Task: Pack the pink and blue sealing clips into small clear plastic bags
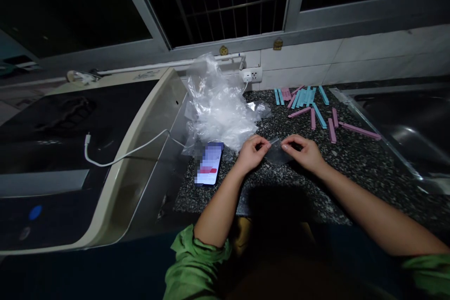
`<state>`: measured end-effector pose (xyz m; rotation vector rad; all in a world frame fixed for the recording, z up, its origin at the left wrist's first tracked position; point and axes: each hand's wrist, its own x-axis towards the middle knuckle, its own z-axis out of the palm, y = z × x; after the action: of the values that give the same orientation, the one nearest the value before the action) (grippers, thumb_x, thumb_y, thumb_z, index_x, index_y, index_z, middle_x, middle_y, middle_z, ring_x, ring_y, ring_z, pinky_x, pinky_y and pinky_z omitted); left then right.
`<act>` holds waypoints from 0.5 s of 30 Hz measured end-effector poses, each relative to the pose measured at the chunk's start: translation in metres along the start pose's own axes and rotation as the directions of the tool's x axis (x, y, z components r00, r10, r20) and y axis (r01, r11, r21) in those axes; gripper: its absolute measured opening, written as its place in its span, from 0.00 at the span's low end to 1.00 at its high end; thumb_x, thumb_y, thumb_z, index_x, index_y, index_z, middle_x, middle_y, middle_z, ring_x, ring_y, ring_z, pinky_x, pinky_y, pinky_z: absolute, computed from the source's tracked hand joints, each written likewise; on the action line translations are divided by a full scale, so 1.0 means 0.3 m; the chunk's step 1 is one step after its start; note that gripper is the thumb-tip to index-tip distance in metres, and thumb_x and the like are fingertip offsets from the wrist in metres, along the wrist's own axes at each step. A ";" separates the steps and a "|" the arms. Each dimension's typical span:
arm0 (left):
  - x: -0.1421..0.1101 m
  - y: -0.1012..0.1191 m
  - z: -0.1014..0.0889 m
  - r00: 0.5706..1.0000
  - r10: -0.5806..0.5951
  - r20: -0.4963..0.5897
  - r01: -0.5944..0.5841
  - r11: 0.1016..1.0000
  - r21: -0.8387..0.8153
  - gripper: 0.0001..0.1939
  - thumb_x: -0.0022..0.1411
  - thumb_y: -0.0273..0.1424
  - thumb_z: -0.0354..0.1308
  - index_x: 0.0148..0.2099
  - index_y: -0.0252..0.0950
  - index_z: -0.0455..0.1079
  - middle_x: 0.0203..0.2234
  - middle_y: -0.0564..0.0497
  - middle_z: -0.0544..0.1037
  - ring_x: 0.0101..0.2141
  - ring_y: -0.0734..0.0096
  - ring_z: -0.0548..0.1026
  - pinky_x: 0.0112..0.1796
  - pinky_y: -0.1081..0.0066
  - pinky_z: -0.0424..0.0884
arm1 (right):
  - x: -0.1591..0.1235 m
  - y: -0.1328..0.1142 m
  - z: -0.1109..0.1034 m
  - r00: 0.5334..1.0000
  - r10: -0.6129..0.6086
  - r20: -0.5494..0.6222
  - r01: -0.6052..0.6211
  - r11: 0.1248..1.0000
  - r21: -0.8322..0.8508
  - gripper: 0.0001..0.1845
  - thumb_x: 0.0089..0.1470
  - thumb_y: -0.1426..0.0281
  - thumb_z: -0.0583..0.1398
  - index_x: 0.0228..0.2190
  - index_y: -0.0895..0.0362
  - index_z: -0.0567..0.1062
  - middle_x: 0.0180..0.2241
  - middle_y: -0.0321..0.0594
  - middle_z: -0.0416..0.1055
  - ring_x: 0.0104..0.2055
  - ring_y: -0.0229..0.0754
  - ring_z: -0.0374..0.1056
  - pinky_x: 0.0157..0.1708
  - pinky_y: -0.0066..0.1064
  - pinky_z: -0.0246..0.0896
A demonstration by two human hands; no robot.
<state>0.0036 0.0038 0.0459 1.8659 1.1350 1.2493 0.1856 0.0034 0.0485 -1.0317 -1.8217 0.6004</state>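
Right of the phone [213,164], the left hand [252,152] and right hand [305,153] pinch a small, see-through plastic bag [279,154].

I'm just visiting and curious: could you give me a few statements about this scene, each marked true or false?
1. The left hand and right hand both hold a small clear bag. True.
2. The phone lies to the right of the right hand. False: it lies to the left of the left hand.
3. Pink strips and blue strips lie on the counter. True.
4. The long white cable is plugged into the phone. False: its visible connector is free, over the appliance.
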 end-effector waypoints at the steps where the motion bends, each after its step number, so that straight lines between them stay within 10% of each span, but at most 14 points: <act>1: -0.001 0.001 0.002 1.000 0.014 0.018 -0.014 1.000 0.012 0.06 0.54 0.28 0.56 0.26 0.35 0.68 0.23 0.53 0.71 0.29 0.73 0.69 0.33 0.72 0.64 | 0.002 -0.002 0.002 1.000 0.015 -0.001 -0.015 1.000 0.006 0.11 0.48 0.60 0.59 0.26 0.55 0.73 0.25 0.38 0.71 0.29 0.40 0.66 0.30 0.33 0.63; 15: -0.004 0.001 0.003 0.996 0.041 0.079 -0.040 0.999 -0.018 0.06 0.54 0.29 0.55 0.26 0.35 0.68 0.24 0.52 0.71 0.29 0.73 0.69 0.34 0.72 0.65 | 0.003 -0.003 0.008 0.995 0.029 -0.096 -0.025 0.999 0.037 0.10 0.47 0.61 0.60 0.24 0.55 0.73 0.26 0.38 0.71 0.29 0.41 0.66 0.31 0.34 0.63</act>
<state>0.0042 0.0026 0.0454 1.9171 1.0468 1.1923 0.1829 0.0039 0.0486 -1.0451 -1.7088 0.5875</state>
